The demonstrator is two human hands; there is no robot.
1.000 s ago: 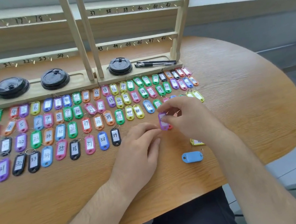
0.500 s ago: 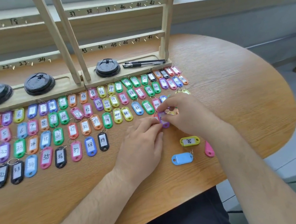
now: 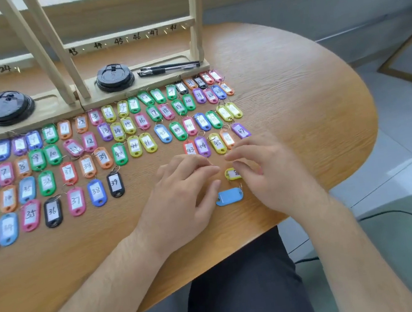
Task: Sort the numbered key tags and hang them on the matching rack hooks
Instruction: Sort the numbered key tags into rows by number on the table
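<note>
**Sorting stage: two key tags loose at centre frame, none on the rack (image 3: 128, 33) in view.**
The left hand (image 3: 178, 196) rests on the table (image 3: 296, 91) with its fingers loosely curled and holds nothing. The right hand (image 3: 270, 173) hangs relaxed over the yellow tag (image 3: 231, 174) and its thumb hides one end; whether it pinches that tag cannot be told. The blue tag (image 3: 229, 196) lies blank side up just below, between the hands (number not readable). The sorted rows (image 3: 96, 193) fill the left and middle of the frame. Judged light, stiff, smooth plastic lying flat, so a tag would likely skid under a fingertip. Best taken by pinching the long edges or lifting the wire ring, which is the part that goes over a hook.
</note>
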